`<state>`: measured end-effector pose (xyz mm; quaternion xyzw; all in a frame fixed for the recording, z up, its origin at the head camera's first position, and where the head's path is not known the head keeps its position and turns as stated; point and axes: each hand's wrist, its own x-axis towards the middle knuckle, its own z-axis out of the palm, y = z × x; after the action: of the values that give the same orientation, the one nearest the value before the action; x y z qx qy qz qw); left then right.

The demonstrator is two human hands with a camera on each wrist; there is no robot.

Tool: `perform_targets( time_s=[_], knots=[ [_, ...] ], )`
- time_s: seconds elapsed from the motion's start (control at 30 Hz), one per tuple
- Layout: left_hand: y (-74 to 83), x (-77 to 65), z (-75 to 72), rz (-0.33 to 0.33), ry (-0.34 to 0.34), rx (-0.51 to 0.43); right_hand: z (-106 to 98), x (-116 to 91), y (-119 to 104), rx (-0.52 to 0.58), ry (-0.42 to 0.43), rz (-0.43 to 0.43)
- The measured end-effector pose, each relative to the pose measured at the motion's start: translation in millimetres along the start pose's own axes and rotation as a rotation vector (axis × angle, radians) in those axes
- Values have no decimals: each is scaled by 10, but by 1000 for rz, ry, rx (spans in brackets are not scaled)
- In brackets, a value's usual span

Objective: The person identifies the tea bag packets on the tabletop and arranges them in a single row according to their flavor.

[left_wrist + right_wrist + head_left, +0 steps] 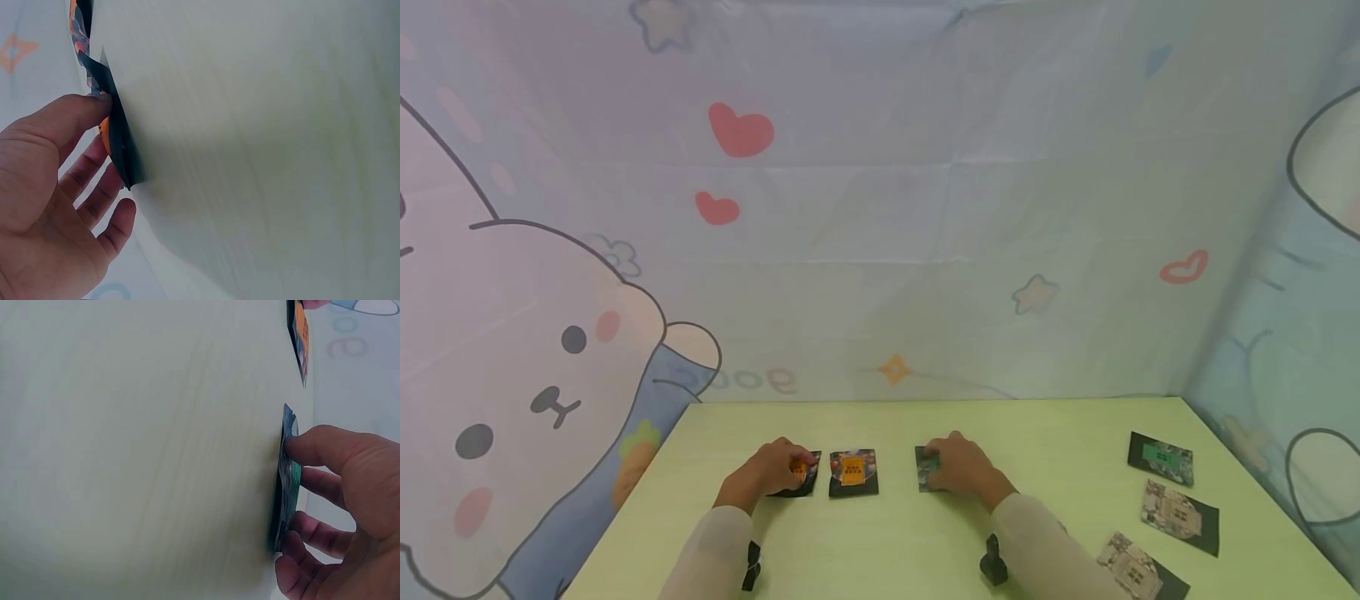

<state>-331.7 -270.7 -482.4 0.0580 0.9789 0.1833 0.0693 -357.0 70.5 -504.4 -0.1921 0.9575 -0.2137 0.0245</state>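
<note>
Pinches the orange-labelled packet point(122, 150) between thumb and fingers of the left hand point(773, 468); pinches the green-labelled packet point(287, 487) likewise with the right hand point(961, 468). Both set in a loose row across the middle of the tabletop point(872, 542), with a second orange-labelled packet point(853, 472) between the hands, nearer the left one, apparently untouched.

Likely very light, thin and bendable, to judge by the slim profile and curling corners; perhaps a little slick on the printed face, so apt to skid under a single fingertip. Best taken by opposite edges, thumb against fingers, with little squeeze, in case of crushable contents.

Contents not shown. Lettering on the labels too small to read. Much of the held orange face covered by fingers, and the right part of the held green face hidden behind the hand. Cannot tell resting from slightly lifted: seen nearly edge-on in both wrist views. Cut off by the lower border of the head view: the nearest beige-labelled packet point(1138, 571), at right, below another beige-labelled packet point(1180, 514) and a spare green-labelled packet point(1161, 458).
</note>
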Motion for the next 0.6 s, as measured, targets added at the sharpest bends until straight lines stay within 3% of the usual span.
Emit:
perform_targets(
  time_s=[0.6],
  knots=[
    [14,-40,-13,7,2,3,110,68,-383,-15,1,-6]
  ],
)
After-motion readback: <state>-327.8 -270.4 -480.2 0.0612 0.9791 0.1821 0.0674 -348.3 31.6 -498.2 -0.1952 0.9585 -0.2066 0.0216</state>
